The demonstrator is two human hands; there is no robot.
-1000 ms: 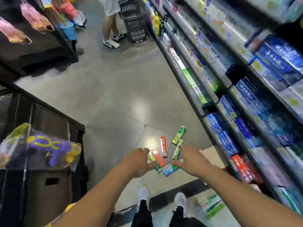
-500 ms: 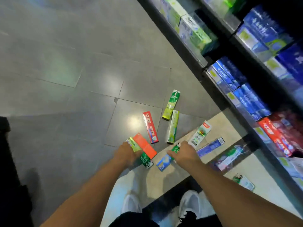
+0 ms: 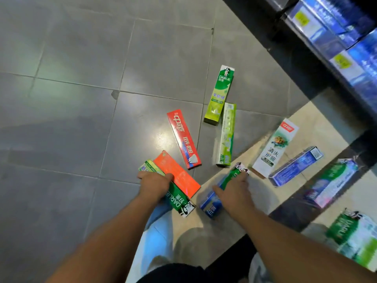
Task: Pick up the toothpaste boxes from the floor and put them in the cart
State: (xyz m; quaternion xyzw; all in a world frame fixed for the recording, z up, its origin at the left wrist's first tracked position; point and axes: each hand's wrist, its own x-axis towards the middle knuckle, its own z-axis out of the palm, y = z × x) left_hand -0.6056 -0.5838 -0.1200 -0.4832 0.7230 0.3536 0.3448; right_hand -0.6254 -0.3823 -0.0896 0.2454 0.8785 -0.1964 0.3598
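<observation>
Several toothpaste boxes lie scattered on the grey tiled floor. My left hand [image 3: 154, 185] grips a green Darlie box [image 3: 179, 201] together with an orange box [image 3: 177, 174] lying over it. My right hand [image 3: 234, 193] curls over a green and blue box [image 3: 212, 203]. Beyond the hands lie a red box [image 3: 183, 138], a green Darlie box [image 3: 219, 94], a pale green box [image 3: 226, 135], a white box [image 3: 274, 149] and a blue box [image 3: 295, 166]. No cart is in view.
Store shelving [image 3: 334, 37] stocked with blue boxes runs along the upper right. Its glossy black base [image 3: 326, 190] mirrors several boxes at the lower right. My shoes [image 3: 159, 237] stand just below the hands. Bare floor tiles [image 3: 71, 99] spread to the left.
The view has dropped toward the floor and come much closer to the boxes. Both hands have lowered onto the nearest boxes and closed around them.
</observation>
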